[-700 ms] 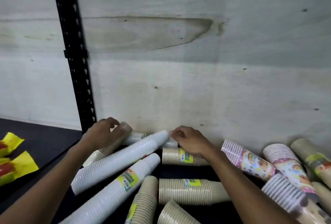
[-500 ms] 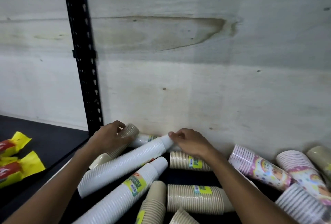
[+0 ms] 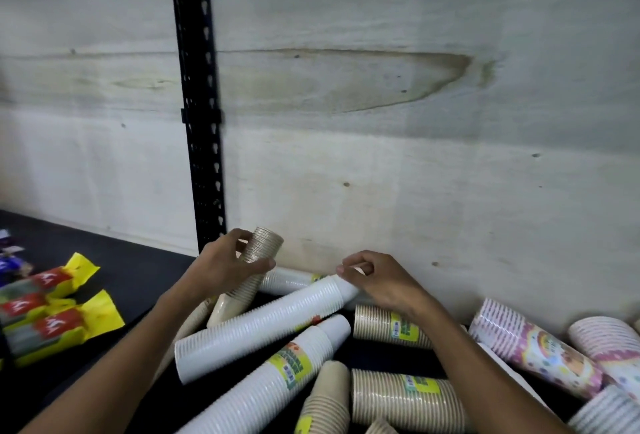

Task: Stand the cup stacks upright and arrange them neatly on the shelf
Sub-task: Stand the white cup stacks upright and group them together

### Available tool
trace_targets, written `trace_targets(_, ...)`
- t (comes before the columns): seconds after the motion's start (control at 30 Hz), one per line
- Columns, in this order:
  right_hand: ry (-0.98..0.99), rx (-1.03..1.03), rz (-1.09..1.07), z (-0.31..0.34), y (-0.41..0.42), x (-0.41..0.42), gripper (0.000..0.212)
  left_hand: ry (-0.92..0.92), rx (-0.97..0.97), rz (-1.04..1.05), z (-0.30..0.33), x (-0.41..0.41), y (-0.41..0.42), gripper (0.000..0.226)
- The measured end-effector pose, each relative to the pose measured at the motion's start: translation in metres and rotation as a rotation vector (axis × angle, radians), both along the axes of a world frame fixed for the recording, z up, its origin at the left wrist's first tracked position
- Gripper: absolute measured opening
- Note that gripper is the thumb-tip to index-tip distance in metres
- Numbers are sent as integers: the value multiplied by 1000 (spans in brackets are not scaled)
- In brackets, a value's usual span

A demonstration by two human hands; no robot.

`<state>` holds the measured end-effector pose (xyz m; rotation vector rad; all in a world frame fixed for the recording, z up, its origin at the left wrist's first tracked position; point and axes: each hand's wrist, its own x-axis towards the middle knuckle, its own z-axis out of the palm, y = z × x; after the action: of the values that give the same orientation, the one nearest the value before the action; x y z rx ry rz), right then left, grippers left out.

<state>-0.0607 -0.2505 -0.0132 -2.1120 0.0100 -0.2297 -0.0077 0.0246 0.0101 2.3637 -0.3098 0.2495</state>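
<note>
**Cup stacks lay jumbled against the back wall**

Yellow snack packets (image 3: pixel 52 315) lay left of the black upright post (image 3: pixel 199 104). Fallen white, brown and patterned stacks crowded the shelf (image 3: pixel 138 270). The left hand (image 3: pixel 225 267) was clamped round a brown cup stack (image 3: pixel 249 274) tilted up toward the wall. The right hand (image 3: pixel 377 281) pinched the narrow end of a white cup stack (image 3: pixel 263 322) lying diagonally

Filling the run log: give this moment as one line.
left hand: gripping tan cup stack, tilted | right hand: pinching white cup stack tip | other stacks: lying
</note>
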Motion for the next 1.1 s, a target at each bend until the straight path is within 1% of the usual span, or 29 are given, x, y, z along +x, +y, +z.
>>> trace_targets(0.07, 28, 136, 37, 8, 2, -8, 26, -9, -42, -3, 4, -6, 5, 68)
trace_targets(0.13, 31, 212, 61, 17, 2, -16, 24, -29, -60, 2, 9, -11, 9, 67)
trace_targets(0.23, -27, 250, 65, 32, -3, -26, 24, -80, -34, 31, 15, -14, 17, 66)
trace_targets(0.33, -122, 249, 23, 47, -12, -34, 24, -84, 50, -8, 19, -18, 23, 66)
trace_targets(0.43, -192, 255, -15, 57, -22, -37, 24, -12, 131, -73, 20, -21, 29, 71)
trace_targets(0.5, -213, 262, -20, 59, -25, -39, 22, 35, 149, -122, 16, -24, 33, 75)
trace_targets(0.57, -218, 257, -25, 59, -26, -39, 22, 107, 96, -131, 8, -27, 35, 68)
trace_targets(0.63, -226, 258, -29, 59, -25, -39, 21, 240, 53, -119, 2, -32, 39, 61)
trace_targets(0.67, -235, 260, -30, 60, -24, -39, 22, 317, 53, -114, 0, -33, 42, 63)
trace_targets(0.73, -258, 268, -36, 64, -22, -39, 22, 421, 105, -103, -2, -36, 49, 76)
trace_targets(0.77, -272, 272, -40, 66, -21, -38, 23, 440, 139, -99, -1, -37, 52, 81)
trace_targets(0.83, -300, 268, -50, 71, -19, -37, 24, 437, 232, -100, -2, -41, 55, 90)
trace_targets(0.9, -321, 255, -61, 74, -17, -36, 25, 413, 363, -117, -2, -46, 55, 94)
trace_targets(1.0, -328, 260, -72, 74, -15, -36, 25, 396, 495, -139, 2, -50, 59, 88)
trace_targets(1.1, -329, 261, -83, 73, -16, -38, 24, 355, 557, -148, 7, -49, 64, 74)
